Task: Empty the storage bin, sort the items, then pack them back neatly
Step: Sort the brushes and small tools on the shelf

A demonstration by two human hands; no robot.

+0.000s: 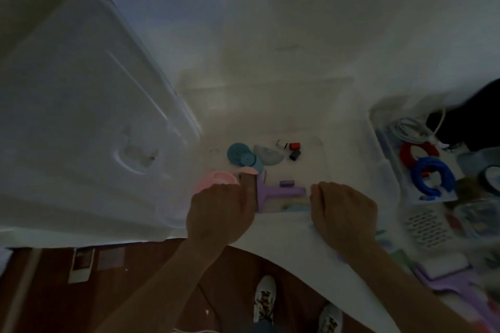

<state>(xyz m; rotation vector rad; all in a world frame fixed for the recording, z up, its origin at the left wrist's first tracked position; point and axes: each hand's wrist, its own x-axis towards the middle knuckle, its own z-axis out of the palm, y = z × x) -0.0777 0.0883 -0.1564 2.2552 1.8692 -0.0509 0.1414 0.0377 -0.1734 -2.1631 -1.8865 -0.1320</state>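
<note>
A clear storage bin stands on the white table in front of me, blurred. On its floor lie blue discs, a pale half-disc, a red spool, a dark spool, a purple T-shaped tool and a pink piece. My left hand is closed on the bin's near rim, with one finger stretched over the pink piece. My right hand is closed on the same rim further right.
The large clear lid lies at the left, partly over the table edge. At the right, a small clear tray holds red and blue rings and a white cable. A white perforated basket and another purple tool lie near the front right.
</note>
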